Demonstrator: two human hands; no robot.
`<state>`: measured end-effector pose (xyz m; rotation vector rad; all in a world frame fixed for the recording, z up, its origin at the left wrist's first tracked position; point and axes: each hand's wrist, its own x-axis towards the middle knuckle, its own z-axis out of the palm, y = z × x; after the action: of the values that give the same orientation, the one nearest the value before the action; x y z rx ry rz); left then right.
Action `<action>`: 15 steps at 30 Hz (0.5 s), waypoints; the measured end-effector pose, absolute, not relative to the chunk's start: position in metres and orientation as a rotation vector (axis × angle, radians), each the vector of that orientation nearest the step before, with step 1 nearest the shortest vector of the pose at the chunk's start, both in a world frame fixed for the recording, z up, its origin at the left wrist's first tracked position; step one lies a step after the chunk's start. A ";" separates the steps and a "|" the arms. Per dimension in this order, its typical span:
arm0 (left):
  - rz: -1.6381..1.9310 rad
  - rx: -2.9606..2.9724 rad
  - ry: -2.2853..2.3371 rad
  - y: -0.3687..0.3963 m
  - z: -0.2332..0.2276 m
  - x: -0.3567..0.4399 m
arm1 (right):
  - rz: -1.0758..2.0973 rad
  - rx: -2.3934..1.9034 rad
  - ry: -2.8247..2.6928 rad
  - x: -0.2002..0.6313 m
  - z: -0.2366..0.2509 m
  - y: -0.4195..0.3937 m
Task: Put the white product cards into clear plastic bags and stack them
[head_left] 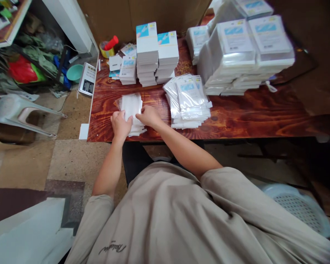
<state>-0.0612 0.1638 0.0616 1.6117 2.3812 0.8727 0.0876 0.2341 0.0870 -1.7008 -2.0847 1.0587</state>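
Observation:
A small pile of white cards in clear plastic sleeves (132, 104) lies near the front edge of the wooden table, at its left end. My left hand (121, 125) grips the pile's left side, its thumb lying across the top sleeve. At the right edge of that same top sleeve, my right hand (149, 116) pinches with thumb and curled fingers. Just right of my hands is a larger, uneven pile of sleeved cards (188, 99) with blue print. Behind stand two tall stacks of printed cards (147, 46), white with a blue picture.
High stacks of clear sleeves (236, 55) fill the table's back right. A tape roll (107, 51) with a red object, and a short card stack (128, 69), sit at the back left. A scale (87, 79) is by the left edge; a plastic stool (24, 110) stands on the floor.

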 end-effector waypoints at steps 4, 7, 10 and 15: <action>0.879 1.595 2.335 0.167 0.062 -0.069 | 1.084 -1.711 -1.990 0.085 0.082 0.233; 0.874 1.593 2.327 0.168 0.062 -0.071 | 1.054 -1.678 -1.952 0.085 0.083 0.228; 0.842 1.593 2.338 0.169 0.062 -0.071 | 1.028 -1.658 -1.924 0.085 0.084 0.222; 0.861 1.547 2.328 0.174 0.063 -0.076 | 1.042 -1.623 -1.889 0.084 0.076 0.221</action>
<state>-0.0759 0.1738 0.0627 1.5475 2.3276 0.8608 0.0844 0.2211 0.0765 -1.6226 -1.8885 1.0415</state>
